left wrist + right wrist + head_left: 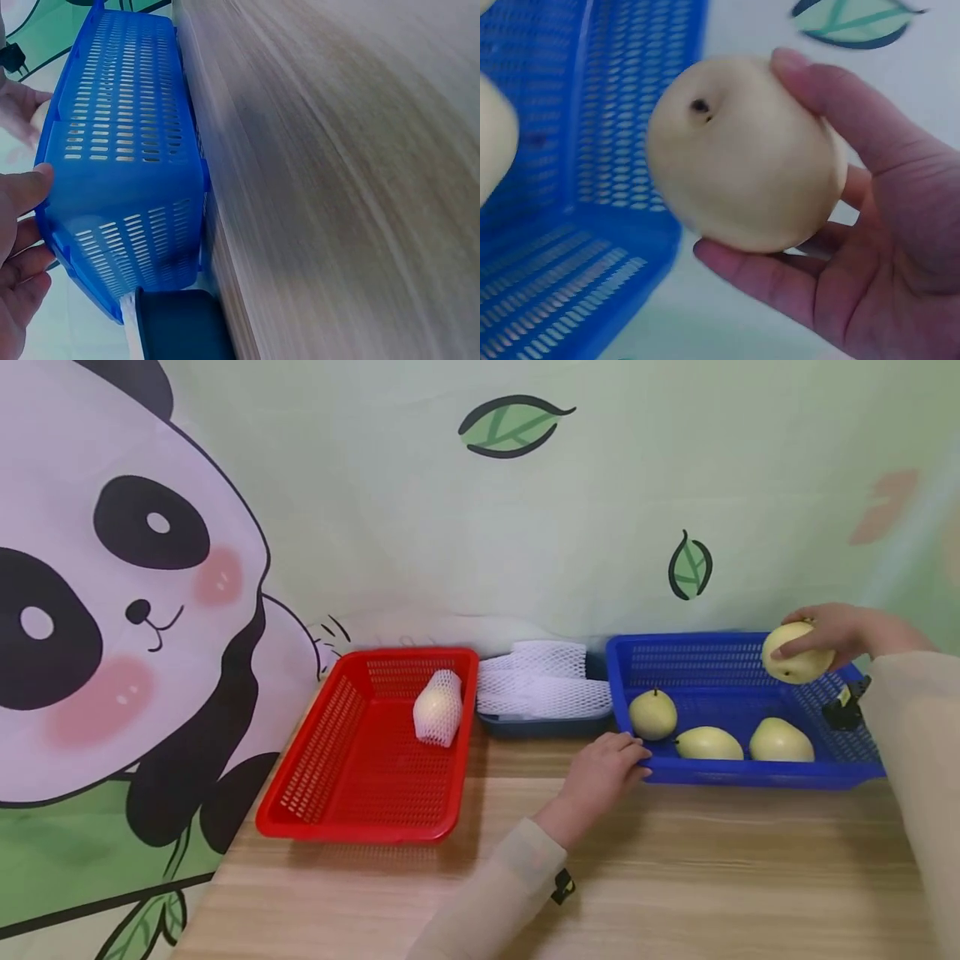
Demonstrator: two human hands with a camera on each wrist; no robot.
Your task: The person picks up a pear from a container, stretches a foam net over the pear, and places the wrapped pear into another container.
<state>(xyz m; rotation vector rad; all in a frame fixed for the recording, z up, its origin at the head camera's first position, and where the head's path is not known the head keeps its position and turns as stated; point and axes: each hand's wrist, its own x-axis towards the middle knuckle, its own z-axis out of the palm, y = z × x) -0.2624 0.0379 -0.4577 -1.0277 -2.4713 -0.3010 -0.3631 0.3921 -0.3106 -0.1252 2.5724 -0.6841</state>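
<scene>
My right hand holds a pale yellow pear over the back right part of the blue basket. In the right wrist view the thumb lies along one side of the pear and the fingers wrap the other, with its dark-spotted end showing. Three more pears lie in the blue basket: an upright one at the left, one on its side and one at the right. At the basket's front left corner my left hand grips the rim, thumb and fingertips right at the edge.
A red basket stands at the left, holding a pear in a white foam net. Between the baskets, a dark blue tray carries a pile of white foam nets. A panda-print cloth hangs behind the wooden table.
</scene>
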